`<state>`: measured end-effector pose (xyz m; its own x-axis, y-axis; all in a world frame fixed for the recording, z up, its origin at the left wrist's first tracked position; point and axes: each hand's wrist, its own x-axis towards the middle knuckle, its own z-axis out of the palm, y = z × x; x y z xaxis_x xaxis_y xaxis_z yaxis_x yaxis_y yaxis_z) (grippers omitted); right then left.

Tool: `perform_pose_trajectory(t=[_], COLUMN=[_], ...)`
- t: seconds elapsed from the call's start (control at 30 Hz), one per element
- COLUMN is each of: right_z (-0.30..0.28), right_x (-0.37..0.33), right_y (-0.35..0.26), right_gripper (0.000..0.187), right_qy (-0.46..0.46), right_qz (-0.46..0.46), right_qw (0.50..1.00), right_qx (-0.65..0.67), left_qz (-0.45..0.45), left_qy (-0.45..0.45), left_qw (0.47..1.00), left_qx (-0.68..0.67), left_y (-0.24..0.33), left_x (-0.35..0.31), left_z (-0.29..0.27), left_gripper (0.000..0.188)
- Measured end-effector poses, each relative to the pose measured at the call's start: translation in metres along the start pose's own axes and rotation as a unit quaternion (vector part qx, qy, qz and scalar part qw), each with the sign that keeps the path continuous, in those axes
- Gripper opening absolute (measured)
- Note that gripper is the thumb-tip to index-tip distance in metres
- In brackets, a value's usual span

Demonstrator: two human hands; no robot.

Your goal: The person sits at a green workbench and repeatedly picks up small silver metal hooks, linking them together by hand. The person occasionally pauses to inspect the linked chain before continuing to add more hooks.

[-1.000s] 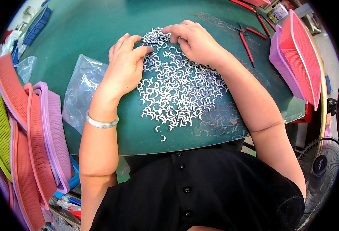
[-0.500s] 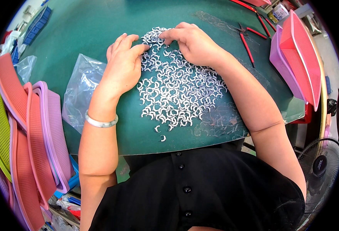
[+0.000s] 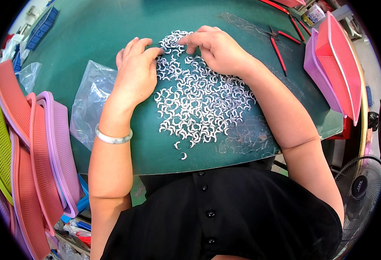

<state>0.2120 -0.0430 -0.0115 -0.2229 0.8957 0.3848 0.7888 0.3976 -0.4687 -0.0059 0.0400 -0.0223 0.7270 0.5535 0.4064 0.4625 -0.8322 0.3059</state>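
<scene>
A crumpled clear plastic bag (image 3: 88,102) lies flat just outside my left hand (image 3: 136,71), and a second, smaller clear bag (image 3: 29,74) sits farther out the same way, near the stacked mesh trays (image 3: 37,151) in orange, pink, lilac and yellow-green. Beyond my right hand (image 3: 218,50), well apart, two more mesh trays (image 3: 333,69) in lilac and pink stand tilted at the table's far corner, with red-handled pliers (image 3: 277,41) between them and my wrist.

The heap of small silvery crescent-shaped pieces (image 3: 201,97) spreads across the green mat (image 3: 91,39) between and below both hands. My left hand rests palm down on its near-left edge, fingers loosely spread and gripping nothing. My right hand lies on the top of the heap, fingertips curled down onto the pieces; whether it pinches one I cannot tell.

Since a second ago both hands have crept slightly farther up the heap, and the pile itself looks unchanged.

Bare mat stays open above my hands, and the table's front edge runs close below the last stray pieces.
</scene>
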Motion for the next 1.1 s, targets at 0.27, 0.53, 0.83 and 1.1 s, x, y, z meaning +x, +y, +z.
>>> perform_pose_trajectory(t=[0.27, 0.53, 0.83, 1.1], right_z=[0.005, 0.008, 0.012, 0.013], right_x=[0.0, 0.001, 0.002, 0.002], right_y=[-0.003, 0.002, -0.004, -0.003], right_gripper=[0.048, 0.044, 0.047, 0.048], right_qy=[-0.003, 0.031, 0.021, 0.008], right_qz=[-0.033, -0.02, -0.015, -0.025], right_qw=[0.999, 0.999, 1.0, 1.0], right_qx=[0.01, -0.005, -0.009, 0.005], left_qz=[-0.034, -0.041, -0.06, -0.045], left_qy=[0.017, 0.001, 0.032, 0.011], left_qw=[0.999, 0.999, 0.998, 0.999], left_qx=[0.012, 0.022, 0.005, 0.018], left_y=[-0.007, -0.007, -0.02, -0.015], left_x=[0.001, 0.0, 0.002, 0.002], left_z=[-0.002, -0.004, -0.007, -0.011], left_gripper=[0.024, 0.025, 0.022, 0.025])
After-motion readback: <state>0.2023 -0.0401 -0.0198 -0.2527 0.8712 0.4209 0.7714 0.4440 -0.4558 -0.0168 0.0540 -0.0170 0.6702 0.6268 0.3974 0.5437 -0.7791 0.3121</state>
